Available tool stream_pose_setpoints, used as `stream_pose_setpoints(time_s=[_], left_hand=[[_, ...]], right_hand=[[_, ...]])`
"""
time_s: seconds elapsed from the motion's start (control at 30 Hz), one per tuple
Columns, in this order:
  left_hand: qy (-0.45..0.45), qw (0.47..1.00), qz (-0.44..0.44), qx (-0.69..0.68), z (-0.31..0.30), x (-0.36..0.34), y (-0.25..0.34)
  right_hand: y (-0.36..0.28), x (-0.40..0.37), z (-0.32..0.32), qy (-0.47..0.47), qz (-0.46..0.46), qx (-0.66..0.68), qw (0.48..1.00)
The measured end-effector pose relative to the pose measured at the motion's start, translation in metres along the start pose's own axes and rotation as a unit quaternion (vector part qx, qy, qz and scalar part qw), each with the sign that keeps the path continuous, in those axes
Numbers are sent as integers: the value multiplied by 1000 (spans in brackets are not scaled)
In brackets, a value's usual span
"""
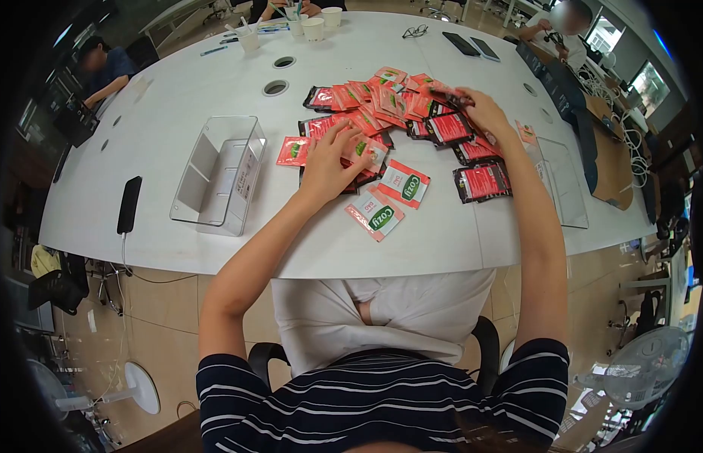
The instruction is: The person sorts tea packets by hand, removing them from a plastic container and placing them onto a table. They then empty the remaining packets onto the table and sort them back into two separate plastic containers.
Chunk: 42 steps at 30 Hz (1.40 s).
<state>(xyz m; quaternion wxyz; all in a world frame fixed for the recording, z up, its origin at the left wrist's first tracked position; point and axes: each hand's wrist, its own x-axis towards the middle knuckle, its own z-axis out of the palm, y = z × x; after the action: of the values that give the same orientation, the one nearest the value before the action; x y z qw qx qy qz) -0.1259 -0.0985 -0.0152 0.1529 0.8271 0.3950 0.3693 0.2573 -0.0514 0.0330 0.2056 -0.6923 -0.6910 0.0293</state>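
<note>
A heap of pink and black-edged sachets (378, 106) covers the middle of the table. My left hand (326, 170) lies over its near left part, fingers apart, touching a pink sachet (364, 149). At the heap's far right, my right hand (489, 117) has its fingertips closed on a sachet (444, 91), partly hidden by the fingers. Two pink-and-white sachets marked "Cozy", one upper (405, 184) and one lower (376, 214), lie nearest me. Below my right wrist sits a small stack of black-edged sachets (482, 181).
A clear divided plastic box (249, 177) stands left of my left arm. A clear flat tray or lid (570, 181) lies right of my right forearm. A phone on a cable (129, 204) is at far left. Cups (314, 30), glasses (415, 32) and two phones (461, 43) sit farther back.
</note>
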Motion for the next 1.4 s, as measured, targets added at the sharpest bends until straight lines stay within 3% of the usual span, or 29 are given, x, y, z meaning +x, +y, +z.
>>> stream_pose_setpoints(time_s=[0.07,0.23,0.33,0.43,0.57,0.67,0.8,1.0,1.1,1.13,1.23,1.27,1.37,1.4], left_hand=[[33,998,13,49,-5,3,-3],[65,988,-77,117,-14,9,-15],[77,985,-101,119,-11,11,-24],[77,989,-97,75,-6,12,-34],[75,995,-63,8,-8,14,-34],[68,994,-62,-65,-12,14,-30],[77,989,-53,-112,-16,19,-31],[104,993,0,-54,-18,55,-55],[86,995,-27,-35,-14,87,-58],[59,995,-61,-51,-13,97,-58],[-7,990,-121,72,2,117,-59],[-23,980,-147,130,9,120,-59],[-32,980,-145,134,23,126,-70],[-28,980,-136,145,25,126,-71]], right_hand=[[2,2,10,-44,-24,14,999],[-6,4,5,-144,-23,51,988],[-29,3,-9,-161,-55,-5,985],[-57,3,-1,-110,-197,-16,974],[-109,-3,34,-66,-274,88,955],[-142,-11,43,-89,-237,57,966],[-148,-15,60,-24,-275,92,957],[-146,-34,34,-39,-227,163,959],[-148,-41,11,-51,-135,216,966],[-148,-46,1,-31,-138,245,959],[-118,-47,2,125,-183,237,946],[-106,-46,-2,164,-183,142,959],[-88,-53,-16,161,-49,73,983],[-68,-45,-2,206,-62,46,976]])
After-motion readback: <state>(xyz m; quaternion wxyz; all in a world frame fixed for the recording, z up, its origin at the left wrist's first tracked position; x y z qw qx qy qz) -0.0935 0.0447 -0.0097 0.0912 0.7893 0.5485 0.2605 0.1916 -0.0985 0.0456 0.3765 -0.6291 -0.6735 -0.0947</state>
